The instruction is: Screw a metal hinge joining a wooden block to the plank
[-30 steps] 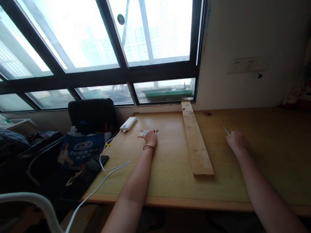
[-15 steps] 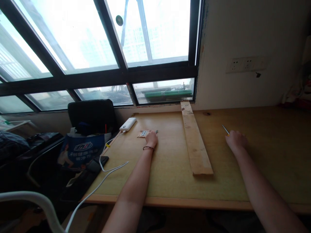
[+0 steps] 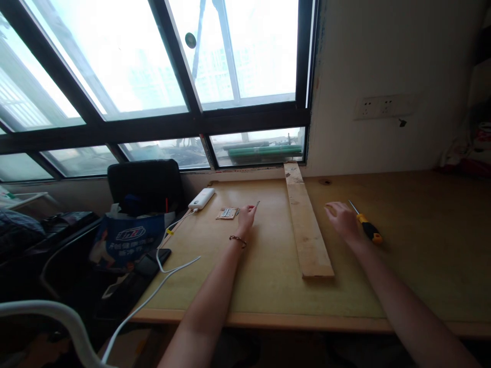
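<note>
Between the fingertips of my left hand (image 3: 246, 219) is a small, thin metallic piece (image 3: 258, 203), its kind too small to make out. Just left of that hand, a small flat brownish piece with a white-and-grey patterned middle (image 3: 227, 213) lies on the table. My right hand (image 3: 342, 219) is open and holds nothing, its fingers reaching left toward the wooden board (image 3: 310, 230). Beside it on the right rests a screwdriver (image 3: 367, 227) with a yellow and black handle, its shaft pointing away from me.
The wooden table (image 3: 264, 291) runs along the window and wall. A white power bank (image 3: 202, 198) with a white cable (image 3: 180, 267) lies near its left edge. Left of the table stand a black chair (image 3: 146, 179) and a blue bag (image 3: 123, 237). A socket strip (image 3: 387, 106) is on the wall.
My right hand has let go of the screwdriver, now lying on the table, and moved left with its fingers opened. My left hand has shifted slightly right, away from the flat patterned piece.
</note>
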Tool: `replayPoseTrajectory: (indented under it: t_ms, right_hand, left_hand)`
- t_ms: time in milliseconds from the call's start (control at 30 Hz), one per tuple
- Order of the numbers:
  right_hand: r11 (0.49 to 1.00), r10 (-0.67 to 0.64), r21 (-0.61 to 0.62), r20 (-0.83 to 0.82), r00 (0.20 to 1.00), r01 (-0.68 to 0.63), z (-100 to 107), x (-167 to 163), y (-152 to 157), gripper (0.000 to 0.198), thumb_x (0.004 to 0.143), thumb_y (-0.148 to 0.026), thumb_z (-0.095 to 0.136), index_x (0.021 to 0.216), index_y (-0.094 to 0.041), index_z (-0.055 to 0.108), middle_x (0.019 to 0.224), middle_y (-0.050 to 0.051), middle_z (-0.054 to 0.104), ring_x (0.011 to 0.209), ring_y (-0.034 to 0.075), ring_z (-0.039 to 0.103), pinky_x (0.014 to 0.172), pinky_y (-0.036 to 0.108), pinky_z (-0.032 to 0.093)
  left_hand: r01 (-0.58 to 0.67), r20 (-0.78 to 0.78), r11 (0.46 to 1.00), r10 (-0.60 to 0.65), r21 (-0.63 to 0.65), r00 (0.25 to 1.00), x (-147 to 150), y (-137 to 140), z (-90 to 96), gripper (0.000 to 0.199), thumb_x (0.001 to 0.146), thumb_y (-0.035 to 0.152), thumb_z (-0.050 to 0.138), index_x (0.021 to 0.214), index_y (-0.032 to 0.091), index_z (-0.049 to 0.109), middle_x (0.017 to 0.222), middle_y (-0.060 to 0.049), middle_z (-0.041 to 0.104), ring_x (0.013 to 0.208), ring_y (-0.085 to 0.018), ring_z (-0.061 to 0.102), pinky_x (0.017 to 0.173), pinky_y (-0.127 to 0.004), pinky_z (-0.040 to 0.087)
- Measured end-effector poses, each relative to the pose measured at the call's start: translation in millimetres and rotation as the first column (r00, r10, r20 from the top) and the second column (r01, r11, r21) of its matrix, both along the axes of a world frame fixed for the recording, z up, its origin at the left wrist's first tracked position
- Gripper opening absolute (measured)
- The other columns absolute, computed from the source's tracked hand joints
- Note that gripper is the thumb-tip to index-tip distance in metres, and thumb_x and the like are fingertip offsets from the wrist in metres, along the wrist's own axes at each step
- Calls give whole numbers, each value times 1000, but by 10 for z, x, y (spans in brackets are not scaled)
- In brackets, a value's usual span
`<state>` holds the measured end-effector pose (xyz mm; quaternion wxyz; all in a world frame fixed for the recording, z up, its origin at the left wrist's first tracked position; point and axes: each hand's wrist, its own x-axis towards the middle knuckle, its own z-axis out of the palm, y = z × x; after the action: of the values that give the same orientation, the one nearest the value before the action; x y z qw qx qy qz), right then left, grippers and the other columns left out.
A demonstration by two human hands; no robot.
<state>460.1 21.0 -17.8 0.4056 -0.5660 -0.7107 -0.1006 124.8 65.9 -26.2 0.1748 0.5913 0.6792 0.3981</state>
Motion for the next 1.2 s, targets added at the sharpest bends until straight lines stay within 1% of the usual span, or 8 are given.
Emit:
replayPoseTrajectory:
  t_ms: [133,233,467,767,900,1000,1100,1200]
  right_hand:
    - [967,215,-72,-269,939,-242,84,-293,-165,34,84,-38,43,85,-15,67,80,8,65,72,19,58,67,30,44]
    - [885,294,-178,-503,813,-430,126,-454,-267,39,80,-45,48,89,-13,68,76,8,65,64,16,57,57,27,44]
    - [743,282,-204,-769,574,-638,156,-582,-332,39,69,-44,64,90,-11,69,74,8,66,59,13,54,55,26,45]
    - [760,175,-156,-886,430,-630,138,-675,-383,33,61,-40,71,78,-12,69,68,5,64,58,11,51,55,24,42]
    - [870,109,-207,-805,584,-447,152,-435,-241,34,69,-43,61,81,-12,67,67,6,64,58,14,54,54,25,42]
    - [939,-185,-344,-441,878,25,136,-50,-90,29,73,-37,54,80,-12,68,72,10,66,67,19,59,61,28,43]
    - [791,-466,-432,33,884,433,56,295,9,29,76,-30,48,82,-11,69,76,16,66,75,25,61,64,32,43]
    - [694,-480,-500,215,850,518,-60,440,49,32,78,-29,45,86,-11,70,80,18,66,77,26,63,61,30,44]
  left_hand:
    - [258,343,962,-274,93,898,597,-262,74,32,77,38,50,83,9,62,57,0,56,45,-8,42,44,-20,27]
    - [379,409,915,-401,138,820,967,-501,74,31,75,40,53,78,10,62,55,1,54,46,-7,40,44,-20,27]
    - [455,249,861,-503,229,827,1154,-762,28,30,81,39,48,85,13,60,65,-2,59,56,-9,48,52,-20,34]
    - [496,-59,837,-496,232,866,1145,-839,91,33,83,44,44,93,17,60,55,4,51,50,-7,42,51,-19,28]
    - [413,-266,894,-361,174,894,896,-649,183,35,82,46,46,101,20,60,61,2,59,55,-10,49,54,-20,31]
    - [73,-385,989,-19,126,923,484,-424,211,34,85,42,40,105,21,59,74,-4,65,66,-14,57,59,-23,34]
    - [-185,-463,982,187,50,867,-1,-251,169,36,86,39,38,109,20,58,88,-10,66,80,-21,60,64,-26,38]
    - [-320,-473,947,273,-21,838,-354,-179,98,37,85,39,39,108,19,59,95,-13,65,88,-25,59,67,-29,41]
